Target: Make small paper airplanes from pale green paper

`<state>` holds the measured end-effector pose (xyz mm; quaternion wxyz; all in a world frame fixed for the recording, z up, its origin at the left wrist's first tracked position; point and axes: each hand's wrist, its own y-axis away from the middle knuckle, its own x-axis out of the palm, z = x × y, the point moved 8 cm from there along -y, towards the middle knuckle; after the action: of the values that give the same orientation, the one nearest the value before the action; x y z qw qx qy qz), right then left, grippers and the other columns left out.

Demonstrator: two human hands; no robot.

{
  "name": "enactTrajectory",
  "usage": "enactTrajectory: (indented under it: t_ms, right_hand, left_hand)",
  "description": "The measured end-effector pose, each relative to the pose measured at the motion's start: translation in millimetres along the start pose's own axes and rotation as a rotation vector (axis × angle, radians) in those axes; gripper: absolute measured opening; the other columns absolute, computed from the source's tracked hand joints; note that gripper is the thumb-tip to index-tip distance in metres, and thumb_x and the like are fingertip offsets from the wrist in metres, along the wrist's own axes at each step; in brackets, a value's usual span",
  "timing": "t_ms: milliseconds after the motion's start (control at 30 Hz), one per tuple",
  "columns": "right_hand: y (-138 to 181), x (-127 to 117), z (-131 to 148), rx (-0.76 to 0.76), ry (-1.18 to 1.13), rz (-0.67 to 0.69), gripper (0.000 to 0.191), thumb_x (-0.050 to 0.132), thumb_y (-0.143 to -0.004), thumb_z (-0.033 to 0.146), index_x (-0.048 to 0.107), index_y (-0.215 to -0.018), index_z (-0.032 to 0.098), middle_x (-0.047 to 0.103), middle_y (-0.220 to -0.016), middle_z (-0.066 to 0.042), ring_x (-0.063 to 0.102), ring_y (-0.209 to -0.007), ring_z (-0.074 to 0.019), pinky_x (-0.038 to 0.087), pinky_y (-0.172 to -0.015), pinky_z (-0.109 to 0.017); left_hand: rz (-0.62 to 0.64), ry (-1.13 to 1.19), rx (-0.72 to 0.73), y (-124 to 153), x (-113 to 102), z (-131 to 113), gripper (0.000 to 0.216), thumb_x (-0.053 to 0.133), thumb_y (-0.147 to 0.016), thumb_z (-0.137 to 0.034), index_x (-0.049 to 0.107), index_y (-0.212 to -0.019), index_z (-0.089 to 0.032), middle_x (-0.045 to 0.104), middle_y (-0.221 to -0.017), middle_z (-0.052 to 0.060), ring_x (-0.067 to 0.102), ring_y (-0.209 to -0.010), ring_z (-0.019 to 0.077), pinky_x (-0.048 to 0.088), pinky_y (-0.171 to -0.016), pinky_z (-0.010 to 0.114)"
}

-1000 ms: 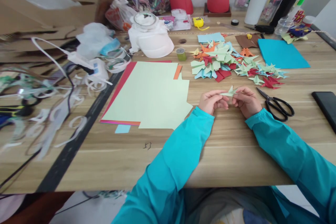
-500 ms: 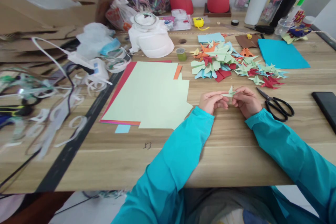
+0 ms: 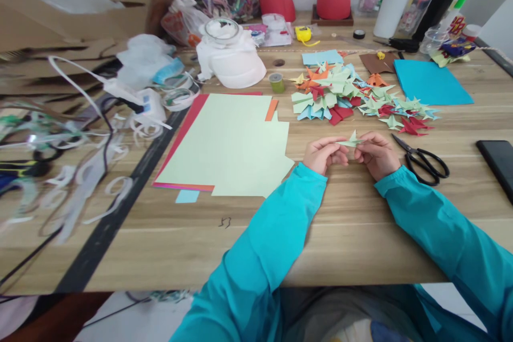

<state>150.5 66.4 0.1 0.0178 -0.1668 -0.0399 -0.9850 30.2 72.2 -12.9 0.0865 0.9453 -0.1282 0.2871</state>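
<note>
A small pale green folded paper crane (image 3: 352,140) is held just above the table between my two hands. My left hand (image 3: 324,155) pinches its left point, and my right hand (image 3: 375,154) pinches the right side with fingers closed. Its middle peak stands up between my fingertips. Behind my hands spreads a heap of folded paper cranes (image 3: 336,85) in green, red, orange and blue. Black-handled scissors (image 3: 425,163) lie just right of my right hand, blades pointing away from me.
Left of my hands lies a stack of coloured paper sheets (image 3: 228,144), pale green on top. Blue paper (image 3: 433,83) lies at back right, a phone (image 3: 497,168) at the right edge. A power strip (image 3: 148,109) and cords clutter the left. A tape roll (image 3: 276,83) stands behind the sheets.
Almost nothing differs. The paper crane has tilted or shifted very slightly in my fingers, and more of its left point shows; both hands stay in place.
</note>
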Motion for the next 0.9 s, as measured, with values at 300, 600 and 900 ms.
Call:
enactTrajectory:
  t_ms: [300,600,900]
  right_hand:
    - [0,0,0,0.0,0.007,0.012,0.019,0.072,-0.056,0.024,0.057,-0.067,0.02,0.061,-0.047,0.003,0.053,-0.042,-0.0095,0.038,-0.039,-0.02]
    - [0,0,-1,-0.001,0.006,0.001,0.018,0.072,-0.056,0.023,0.057,-0.067,0.021,0.061,-0.048,0.003,0.051,-0.04,-0.0097,0.037,-0.038,-0.021]
    - [-1,1,-1,0.007,0.007,0.028,0.019,0.073,-0.057,0.023,0.057,-0.067,0.02,0.061,-0.048,0.003,0.053,-0.042,-0.0099,0.038,-0.039,-0.02]
  left_hand:
    - [-0.01,-0.022,0.018,2,0,-2,0.024,0.068,-0.062,-0.023,0.067,-0.081,-0.009,0.065,-0.062,0.004,0.058,-0.046,0.0119,0.049,-0.048,0.027]
    - [-0.028,-0.012,-0.01,4,0,-4,0.022,0.061,-0.064,-0.021,0.066,-0.08,-0.008,0.066,-0.062,0.005,0.059,-0.046,0.0133,0.048,-0.048,0.028]
    - [0.031,-0.063,0.05,-3,-2,5,0.029,0.065,-0.063,-0.022,0.067,-0.09,-0.01,0.066,-0.067,0.005,0.059,-0.047,0.014,0.049,-0.049,0.03]
